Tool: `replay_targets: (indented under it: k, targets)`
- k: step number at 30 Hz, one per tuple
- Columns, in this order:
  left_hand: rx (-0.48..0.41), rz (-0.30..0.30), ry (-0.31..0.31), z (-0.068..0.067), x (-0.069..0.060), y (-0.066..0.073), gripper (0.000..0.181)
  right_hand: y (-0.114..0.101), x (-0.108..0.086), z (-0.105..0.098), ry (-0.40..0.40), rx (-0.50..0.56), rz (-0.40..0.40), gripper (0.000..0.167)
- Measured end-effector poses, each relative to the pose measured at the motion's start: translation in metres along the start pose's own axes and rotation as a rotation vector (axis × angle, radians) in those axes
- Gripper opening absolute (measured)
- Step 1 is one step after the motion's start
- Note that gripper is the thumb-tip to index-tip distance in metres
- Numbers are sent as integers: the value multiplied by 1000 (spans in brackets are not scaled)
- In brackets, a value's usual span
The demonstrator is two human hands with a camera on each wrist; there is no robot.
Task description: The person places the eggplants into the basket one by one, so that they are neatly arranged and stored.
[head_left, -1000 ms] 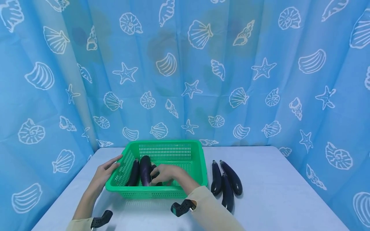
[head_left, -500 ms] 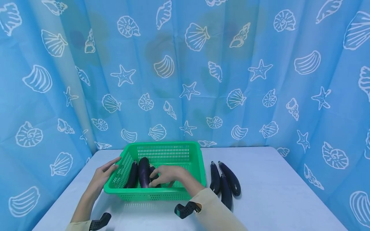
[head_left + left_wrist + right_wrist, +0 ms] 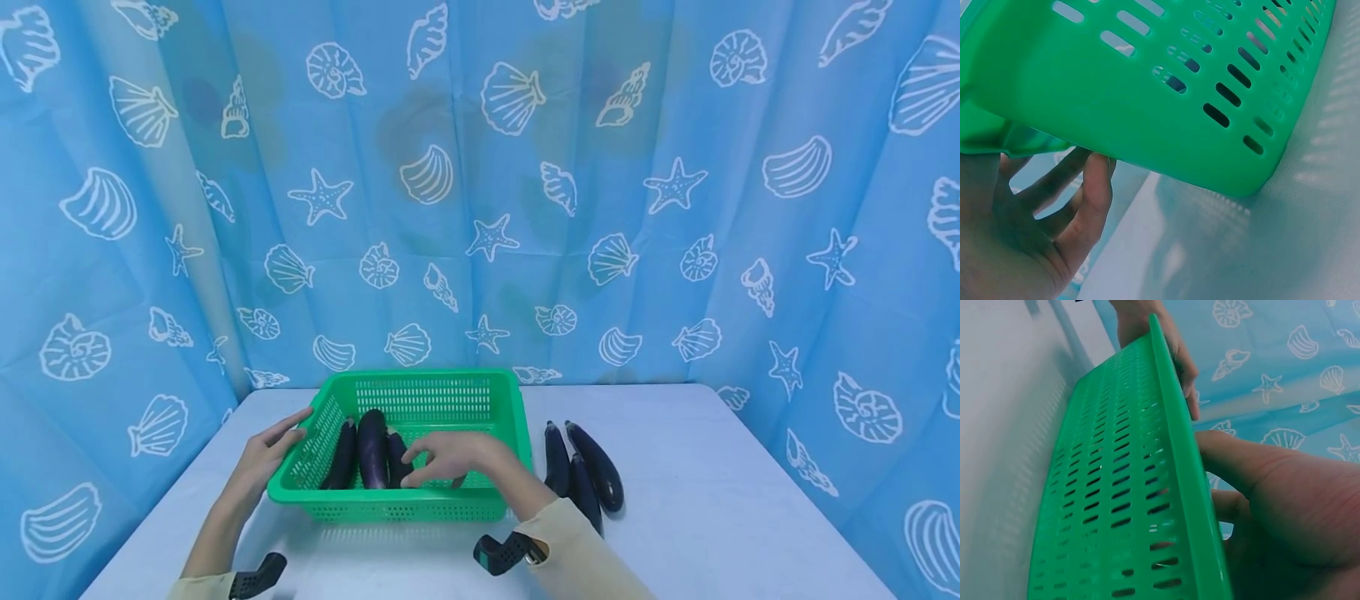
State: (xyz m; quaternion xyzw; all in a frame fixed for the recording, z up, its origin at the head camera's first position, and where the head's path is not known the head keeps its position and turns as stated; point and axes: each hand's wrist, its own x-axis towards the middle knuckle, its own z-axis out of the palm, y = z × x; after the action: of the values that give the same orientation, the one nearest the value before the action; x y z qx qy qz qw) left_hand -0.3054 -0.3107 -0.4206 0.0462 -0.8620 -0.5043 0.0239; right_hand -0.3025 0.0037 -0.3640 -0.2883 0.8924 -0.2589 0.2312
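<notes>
A green plastic basket (image 3: 390,505) with slotted walls stands on the table. Side by side in its left half lie three dark purple eggplants: a left one (image 3: 342,458), a thicker middle one (image 3: 372,450) and a shorter right one (image 3: 397,457), partly hidden. My left hand (image 3: 264,457) touches the basket's left rim, its fingers spread; the left wrist view shows the thumb against the edge. My right hand (image 3: 450,457) hovers inside the basket, just right of the shorter eggplant, thumb and fingers apart and nothing seen between them. In the right wrist view the near basket wall hides its fingertips.
Right of the basket, three more eggplants lie on the white table (image 3: 712,500): one upright-lying eggplant (image 3: 557,460), a slanted eggplant (image 3: 597,467) and a nearer eggplant (image 3: 585,496) partly behind my right sleeve. A blue shell-patterned curtain (image 3: 480,192) surrounds the table's back and sides.
My right hand has let go of the shorter eggplant and shifted right, uncovering more of it beside the middle one. The left hand stays at the rim. The head view has tilted slightly.
</notes>
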Motion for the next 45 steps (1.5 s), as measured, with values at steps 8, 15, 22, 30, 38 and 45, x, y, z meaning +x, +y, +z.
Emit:
replay_targets:
  k: [8,15,22,30,38,45]
  targets:
    - [15,-1,2,1,1,1,59,7,-13,-3,9,-51,-9,46]
    - [10,-3,11,1,1,0,58,13,-26,-10,-2,-62,-52,42]
    - [12,0,12,1,1,2,58,18,-41,-18,10,-170,-51,40]
    - [0,-3,6,2,0,1,58,27,-52,-27,-7,-165,-78,44]
    - [1,-15,5,3,1,-2,57,38,-65,-35,42,-99,-98,44]
    - [-2,-14,3,1,2,-2,58,44,-79,-46,93,-79,-133,46]
